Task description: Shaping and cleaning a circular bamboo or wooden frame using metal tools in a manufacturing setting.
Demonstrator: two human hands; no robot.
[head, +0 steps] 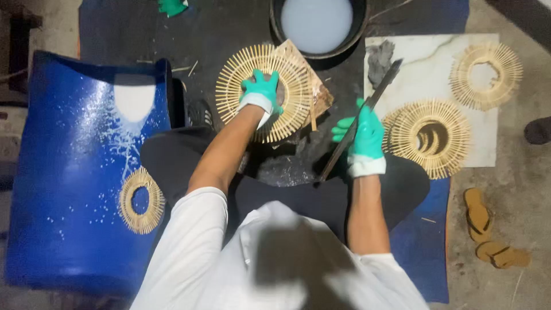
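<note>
White sleeves (189,252) fill the bottom of the view, and two bare forearms reach forward from them over dark trousers. Both hands wear green gloves with white cuffs.

Left hand (261,92) lies flat on a round bamboo-stick ring (235,92), a wheel of thin pale sticks fanning out around an open centre; its fingers are spread and press down over that centre. This ring rests on a tan wooden board (321,95) set on the dark ground, just in front of the knees.

Right hand (364,138) is closed around a long dark blade (367,109), fingers wrapped on its lower part. The blade slants up to the right, its tip over the corner of a white slab (430,63), and it stands apart from the ring under the left hand.

Four such rings show in all: one under the left hand, two on the white slab, namely a larger ring (430,138) near the right hand and a far ring (487,76) at the slab's top corner, and a small ring (141,200) on a curved blue plastic sheet (74,172) at the left.

One black basin of cloudy liquid (317,23) sits beyond the board. One grey rag (379,60) lies on the slab. Two tan sandals (488,229) lie on the concrete at the right.
</note>
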